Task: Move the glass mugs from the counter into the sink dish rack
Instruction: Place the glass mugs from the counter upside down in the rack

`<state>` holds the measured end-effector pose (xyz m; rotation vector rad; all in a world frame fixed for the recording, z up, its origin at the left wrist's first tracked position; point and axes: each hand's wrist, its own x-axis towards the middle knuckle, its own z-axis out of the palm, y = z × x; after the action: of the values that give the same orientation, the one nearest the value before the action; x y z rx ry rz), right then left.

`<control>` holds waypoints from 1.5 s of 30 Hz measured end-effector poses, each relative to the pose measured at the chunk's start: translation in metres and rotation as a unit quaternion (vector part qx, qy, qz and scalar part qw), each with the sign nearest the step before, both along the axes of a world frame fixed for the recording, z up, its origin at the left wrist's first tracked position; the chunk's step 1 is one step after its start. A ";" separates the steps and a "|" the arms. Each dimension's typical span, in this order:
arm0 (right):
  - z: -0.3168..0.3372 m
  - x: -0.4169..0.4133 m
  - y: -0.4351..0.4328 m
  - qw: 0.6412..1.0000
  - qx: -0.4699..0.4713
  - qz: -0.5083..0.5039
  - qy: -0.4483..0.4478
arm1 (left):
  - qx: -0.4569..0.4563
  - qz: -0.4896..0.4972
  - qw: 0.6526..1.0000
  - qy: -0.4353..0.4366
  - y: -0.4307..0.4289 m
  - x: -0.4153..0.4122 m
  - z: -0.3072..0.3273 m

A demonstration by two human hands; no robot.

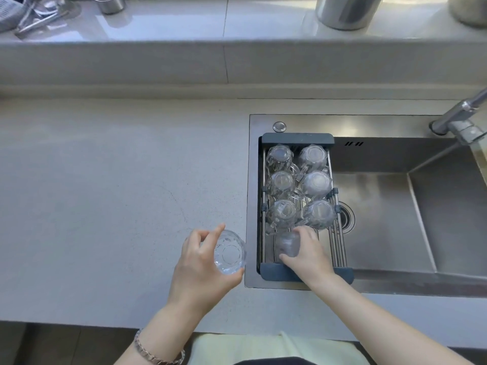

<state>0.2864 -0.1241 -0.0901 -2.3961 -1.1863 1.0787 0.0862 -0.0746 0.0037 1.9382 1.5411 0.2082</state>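
Over the dish rack (297,138), the right hand (307,252) clamps a mug (287,244) between thumb and fingers — the left hand (201,264) grips another mug (229,252) above the counter (105,193).

- The left hand (203,262) sits at about seven o'clock of the view, forearm rising from the bottom edge toward one o'clock.
- Its grip is closed around a glass mug (228,252), thumb at the near side, fingers curled over the far rim.
- A metal bracelet (155,351) circles the left wrist.
- The right hand (307,252) lies at about five o'clock, forearm running in from the lower right toward eleven o'clock.
- Its grip wraps a second mug (287,245), thumb low, fingers over the top.
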 end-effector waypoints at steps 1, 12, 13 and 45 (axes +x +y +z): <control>0.000 -0.003 0.001 0.999 -0.001 0.019 -0.033 | 0.001 -0.002 1.000 0.002 0.000 0.000 0.000; 0.002 0.000 -0.016 0.995 0.036 0.083 0.045 | -0.017 -0.020 1.000 0.012 0.006 0.006 0.004; 0.007 0.007 -0.021 0.994 0.056 0.081 0.046 | -0.026 -0.024 0.999 0.006 0.006 0.008 0.005; 0.017 0.069 0.003 0.974 -0.171 -0.069 -0.128 | 0.002 -0.389 0.903 0.182 0.014 0.105 -0.088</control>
<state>0.3553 -0.1209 -0.0734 -2.9083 -0.9484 1.0237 0.1907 -0.0606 -0.0845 2.5259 0.8374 -0.5194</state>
